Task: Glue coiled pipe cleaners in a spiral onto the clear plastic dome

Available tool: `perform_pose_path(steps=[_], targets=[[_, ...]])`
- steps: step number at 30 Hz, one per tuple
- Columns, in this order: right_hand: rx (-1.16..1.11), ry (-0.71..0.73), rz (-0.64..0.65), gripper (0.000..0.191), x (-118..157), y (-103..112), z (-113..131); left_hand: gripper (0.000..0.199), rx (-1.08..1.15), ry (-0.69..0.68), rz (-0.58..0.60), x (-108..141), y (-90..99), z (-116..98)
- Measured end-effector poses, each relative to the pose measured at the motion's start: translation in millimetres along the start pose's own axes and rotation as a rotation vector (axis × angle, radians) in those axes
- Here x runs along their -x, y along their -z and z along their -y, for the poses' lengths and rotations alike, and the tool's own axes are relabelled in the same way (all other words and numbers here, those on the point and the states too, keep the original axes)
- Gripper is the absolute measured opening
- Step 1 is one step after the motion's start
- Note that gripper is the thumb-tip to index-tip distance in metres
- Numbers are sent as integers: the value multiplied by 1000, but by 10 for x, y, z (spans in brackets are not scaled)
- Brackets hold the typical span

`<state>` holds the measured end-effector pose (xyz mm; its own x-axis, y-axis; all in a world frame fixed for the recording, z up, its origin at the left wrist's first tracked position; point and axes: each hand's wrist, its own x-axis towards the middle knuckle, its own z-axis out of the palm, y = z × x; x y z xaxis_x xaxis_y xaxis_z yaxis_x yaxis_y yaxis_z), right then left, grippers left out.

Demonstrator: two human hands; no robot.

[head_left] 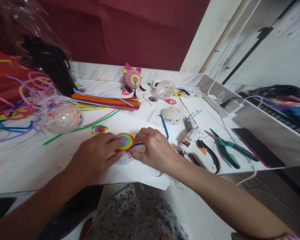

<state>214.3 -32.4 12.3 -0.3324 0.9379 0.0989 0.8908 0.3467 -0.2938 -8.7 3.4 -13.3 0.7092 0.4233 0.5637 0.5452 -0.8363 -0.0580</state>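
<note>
Between my two hands is a round disc of coiled pipe cleaner (126, 141), with pink, blue, yellow and orange rings. My left hand (98, 154) pinches its left side. A dark blue pipe cleaner (138, 144) runs from the disc's right edge into the closed fingers of my right hand (152, 148). Under the disc sits a clear dome with coloured specks (125, 158), mostly covered by my fingers. Just beyond my left hand lies an eye-shaped coil (100, 129) in green, yellow and pink. White paper (150, 178) is spread beneath my hands.
On the right are a hot glue gun (193, 143), green-handled pliers (225, 146) and a phone (257, 148). Clear speckled domes (61, 118) and a bundle of orange pipe cleaners (105, 101) lie farther left. A pink pipe-cleaner figure (133, 79) stands at the back.
</note>
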Motion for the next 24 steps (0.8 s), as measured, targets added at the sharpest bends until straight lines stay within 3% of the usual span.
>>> perform_pose_path(steps=[4, 11, 24], targets=[[70, 22, -74, 24, 28, -30, 48, 34, -53, -42, -78, 27, -32, -14], [23, -20, -121, 15, 87, -128, 178, 32, -50, -53, -107, 48, -68, -23], [-93, -117, -148, 10, 89, -215, 218, 32, -8, -54, -59, 7, -37, -43]])
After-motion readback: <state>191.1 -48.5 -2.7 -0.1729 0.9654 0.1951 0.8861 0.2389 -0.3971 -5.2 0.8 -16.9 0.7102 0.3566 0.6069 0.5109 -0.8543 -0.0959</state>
